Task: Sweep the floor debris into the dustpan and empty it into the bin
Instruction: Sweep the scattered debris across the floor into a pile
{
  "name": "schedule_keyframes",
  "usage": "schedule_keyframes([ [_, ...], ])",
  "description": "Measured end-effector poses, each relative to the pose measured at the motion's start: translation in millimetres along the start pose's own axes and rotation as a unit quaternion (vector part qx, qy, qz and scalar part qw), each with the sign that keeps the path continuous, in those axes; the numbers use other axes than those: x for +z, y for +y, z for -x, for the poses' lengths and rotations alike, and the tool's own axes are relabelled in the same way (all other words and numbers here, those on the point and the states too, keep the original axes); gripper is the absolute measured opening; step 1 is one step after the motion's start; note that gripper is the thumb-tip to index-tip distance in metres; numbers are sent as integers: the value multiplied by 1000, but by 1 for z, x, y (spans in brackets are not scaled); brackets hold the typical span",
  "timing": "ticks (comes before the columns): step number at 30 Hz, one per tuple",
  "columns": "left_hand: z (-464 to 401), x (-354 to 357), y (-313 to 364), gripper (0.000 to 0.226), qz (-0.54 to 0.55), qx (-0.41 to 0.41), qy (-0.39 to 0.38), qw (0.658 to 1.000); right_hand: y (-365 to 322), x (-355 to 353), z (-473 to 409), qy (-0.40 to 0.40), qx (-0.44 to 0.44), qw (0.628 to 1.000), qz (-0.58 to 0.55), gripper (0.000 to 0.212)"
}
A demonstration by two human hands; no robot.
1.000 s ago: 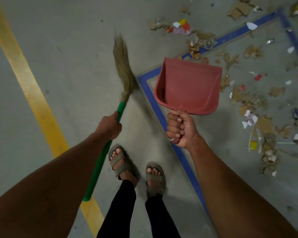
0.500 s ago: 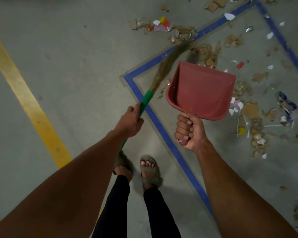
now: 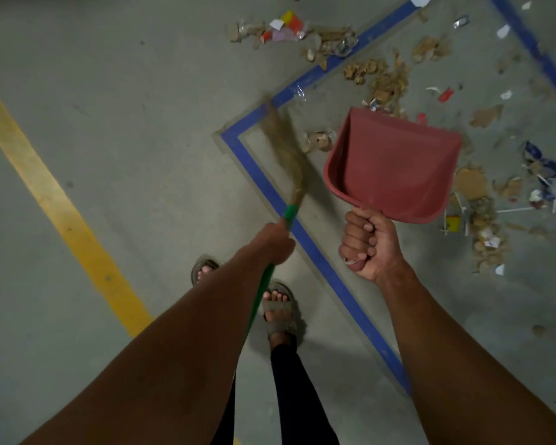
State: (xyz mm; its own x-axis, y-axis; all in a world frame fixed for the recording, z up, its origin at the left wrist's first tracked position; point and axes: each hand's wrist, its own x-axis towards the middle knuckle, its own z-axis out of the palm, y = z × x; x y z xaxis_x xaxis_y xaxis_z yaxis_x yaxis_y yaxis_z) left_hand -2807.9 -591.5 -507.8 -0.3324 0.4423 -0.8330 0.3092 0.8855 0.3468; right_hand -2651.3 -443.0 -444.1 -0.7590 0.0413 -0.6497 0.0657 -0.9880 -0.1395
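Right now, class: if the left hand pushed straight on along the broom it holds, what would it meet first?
Probably the blue floor tape, just past the bristles of the broom in the left hand; depth is unclear.

The dustpan (image 3: pixel 392 162) looks like moulded plastic, dull red with a faint dusty film inside. The broom (image 3: pixel 286 162) has soft, dry, straw-coloured grass bristles (blurred here) bound into a smooth, glossy green plastic handle. The floor (image 3: pixel 126 107) is matt grey concrete, lightly scuffed, with painted yellow (image 3: pixel 58 203) and blue lines (image 3: pixel 305 242). The debris (image 3: pixel 389 81) looks like torn brown cardboard, paper scraps and bits of clear, shiny film.
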Motion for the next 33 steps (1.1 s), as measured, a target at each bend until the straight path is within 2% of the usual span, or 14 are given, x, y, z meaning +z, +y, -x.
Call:
schedule_keyframes([
  [4,-9,7,39,65,-10,137,21,990,1,-7,10,21,-15,1000,-10,38],
  [8,3,-7,43,76,-27,210,85,974,0,-7,19,21,-23,999,-15,39],
  [10,8,-18,30,77,-33,217,116,969,-1,-5,21,21,-26,999,-17,39],
  [17,26,-29,-18,74,9,75,197,977,-7,-2,22,15,-33,999,-29,39],
  [21,21,-5,-15,64,50,-64,143,986,-6,-13,22,21,-32,999,-29,39],
  [23,17,13,-5,57,43,-86,86,992,-7,-19,22,23,-31,999,-26,39],
  [26,9,41,17,58,18,-40,19,999,-8,-26,24,31,-34,999,-23,39],
  [29,-4,52,43,62,-17,45,-10,999,-11,-30,27,33,-41,999,-15,38],
  [33,-12,42,63,73,-89,184,17,979,-18,-30,31,46,-51,998,-14,38],
])
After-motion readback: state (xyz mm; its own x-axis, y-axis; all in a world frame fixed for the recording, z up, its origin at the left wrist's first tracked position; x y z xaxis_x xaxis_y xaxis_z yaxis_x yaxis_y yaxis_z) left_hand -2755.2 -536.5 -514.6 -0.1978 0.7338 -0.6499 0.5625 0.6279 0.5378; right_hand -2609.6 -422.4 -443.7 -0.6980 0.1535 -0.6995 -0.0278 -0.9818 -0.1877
